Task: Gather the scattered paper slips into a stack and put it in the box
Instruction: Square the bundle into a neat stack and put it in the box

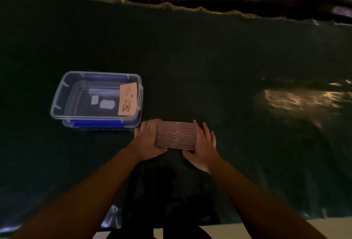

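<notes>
A thick stack of paper slips [175, 135] stands on edge on the dark table, its layered edges facing up. My left hand [147, 139] presses its left side and my right hand [202, 143] presses its right side, so the stack is squeezed between them. To the left stands a clear plastic box [57, 103] with blue clips, lid off. One tan slip [128, 99] with printed text and a cup drawing leans against the box's inner right wall.
The table is covered by a dark green cloth [209, 63] with a wavy clear edge at the back. A patch of reflected light [299, 99] lies at the right. Plants and dark furniture stand beyond the far edge.
</notes>
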`<state>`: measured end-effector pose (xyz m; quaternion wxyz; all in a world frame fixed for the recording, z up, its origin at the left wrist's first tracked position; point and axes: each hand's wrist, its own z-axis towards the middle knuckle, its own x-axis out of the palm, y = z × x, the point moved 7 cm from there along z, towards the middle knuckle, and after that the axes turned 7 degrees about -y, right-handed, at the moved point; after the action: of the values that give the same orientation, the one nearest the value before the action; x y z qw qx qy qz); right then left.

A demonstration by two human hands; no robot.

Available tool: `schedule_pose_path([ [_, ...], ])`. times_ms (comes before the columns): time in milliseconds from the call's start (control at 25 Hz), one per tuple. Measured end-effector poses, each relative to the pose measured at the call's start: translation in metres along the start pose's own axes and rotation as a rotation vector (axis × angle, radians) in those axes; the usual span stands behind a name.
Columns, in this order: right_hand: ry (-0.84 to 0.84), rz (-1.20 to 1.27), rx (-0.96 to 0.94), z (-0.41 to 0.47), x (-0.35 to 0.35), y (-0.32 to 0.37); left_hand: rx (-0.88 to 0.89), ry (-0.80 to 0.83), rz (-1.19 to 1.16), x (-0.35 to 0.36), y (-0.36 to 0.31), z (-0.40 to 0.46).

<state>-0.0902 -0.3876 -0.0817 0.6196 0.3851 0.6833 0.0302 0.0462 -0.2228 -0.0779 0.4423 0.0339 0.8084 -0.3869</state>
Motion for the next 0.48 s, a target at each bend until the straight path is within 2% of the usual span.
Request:
schedule_pose_path([
  [160,0.024,-0.093,-0.021,-0.0004,0.0023,-0.0033,0.002,0.024,0.029,0.0004,0.0005,-0.0030],
  [320,-0.017,-0.041,-0.009,0.0029,-0.0001,-0.0019,0.015,-0.054,-0.026,-0.0068,-0.0017,-0.0028],
  [480,0.025,-0.048,0.007,0.0035,0.0038,-0.0019,-0.021,-0.028,0.002,-0.0065,0.0001,-0.0045],
])
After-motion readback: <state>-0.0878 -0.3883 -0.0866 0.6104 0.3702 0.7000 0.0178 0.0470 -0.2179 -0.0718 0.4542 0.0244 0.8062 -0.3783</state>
